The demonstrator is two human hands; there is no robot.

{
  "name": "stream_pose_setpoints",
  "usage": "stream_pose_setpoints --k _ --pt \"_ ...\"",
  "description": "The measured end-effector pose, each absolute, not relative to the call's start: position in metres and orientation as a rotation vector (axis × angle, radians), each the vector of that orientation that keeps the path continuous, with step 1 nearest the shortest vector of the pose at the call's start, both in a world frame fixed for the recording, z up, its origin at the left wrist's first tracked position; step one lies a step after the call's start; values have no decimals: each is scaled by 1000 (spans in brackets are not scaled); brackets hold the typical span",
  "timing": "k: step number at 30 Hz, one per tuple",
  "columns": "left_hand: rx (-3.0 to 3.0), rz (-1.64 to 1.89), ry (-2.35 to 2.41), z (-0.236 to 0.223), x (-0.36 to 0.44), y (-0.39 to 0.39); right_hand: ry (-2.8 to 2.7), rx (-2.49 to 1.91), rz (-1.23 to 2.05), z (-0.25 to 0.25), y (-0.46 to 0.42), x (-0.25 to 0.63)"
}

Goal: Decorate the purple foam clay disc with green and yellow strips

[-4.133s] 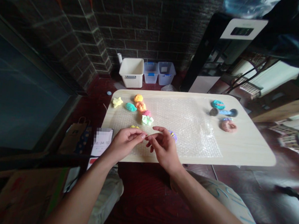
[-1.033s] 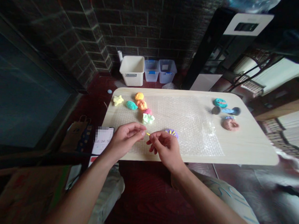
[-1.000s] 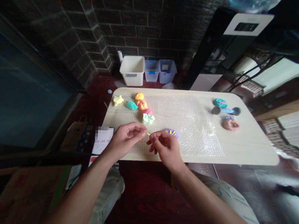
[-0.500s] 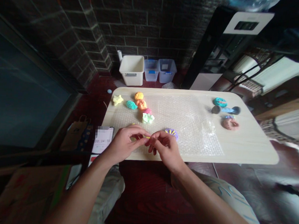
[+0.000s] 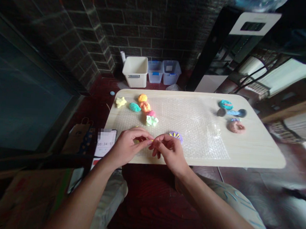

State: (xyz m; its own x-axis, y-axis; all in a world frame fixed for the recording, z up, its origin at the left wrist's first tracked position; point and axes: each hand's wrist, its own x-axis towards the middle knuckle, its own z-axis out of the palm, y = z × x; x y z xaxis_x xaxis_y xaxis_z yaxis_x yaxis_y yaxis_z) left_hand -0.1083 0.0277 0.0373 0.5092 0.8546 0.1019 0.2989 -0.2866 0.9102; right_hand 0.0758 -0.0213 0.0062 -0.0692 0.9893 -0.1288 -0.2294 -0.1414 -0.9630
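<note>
My left hand point(image 5: 133, 144) and my right hand point(image 5: 168, 147) meet fingertip to fingertip above the near edge of the table. Between them they pinch a tiny yellow piece of clay point(image 5: 152, 140), mostly covered by the fingers. Just beyond my right hand lies a purple clay disc point(image 5: 177, 135) with yellow petal-like strips on it, partly hidden by that hand. A bit of yellow shows behind my left hand, too covered to make out. Farther off are a pale green clay piece point(image 5: 152, 121), a pink one point(image 5: 151, 113) and an orange one point(image 5: 145, 106).
Bubble wrap point(image 5: 186, 113) covers much of the table point(image 5: 258, 150). A yellow star shape point(image 5: 120, 102) and a teal piece point(image 5: 135, 107) lie at left. A grey-ended blue dumbbell shape point(image 5: 232, 113) and a brown ring point(image 5: 236, 126) are at right. A phone point(image 5: 105, 143) shows a timer.
Both hands stay almost in place with fingertips together, shifting only very slightly. The timer on the phone has advanced. The objects on the table stay put.
</note>
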Motion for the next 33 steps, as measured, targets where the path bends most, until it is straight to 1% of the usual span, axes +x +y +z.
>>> stream_pose_setpoints --k 27,33 --pt "1806 753 981 38 -108 27 -944 -1033 1467 6 -21 75" --pt "1545 760 1005 35 -109 27 -942 -1041 1424 3 -21 76"
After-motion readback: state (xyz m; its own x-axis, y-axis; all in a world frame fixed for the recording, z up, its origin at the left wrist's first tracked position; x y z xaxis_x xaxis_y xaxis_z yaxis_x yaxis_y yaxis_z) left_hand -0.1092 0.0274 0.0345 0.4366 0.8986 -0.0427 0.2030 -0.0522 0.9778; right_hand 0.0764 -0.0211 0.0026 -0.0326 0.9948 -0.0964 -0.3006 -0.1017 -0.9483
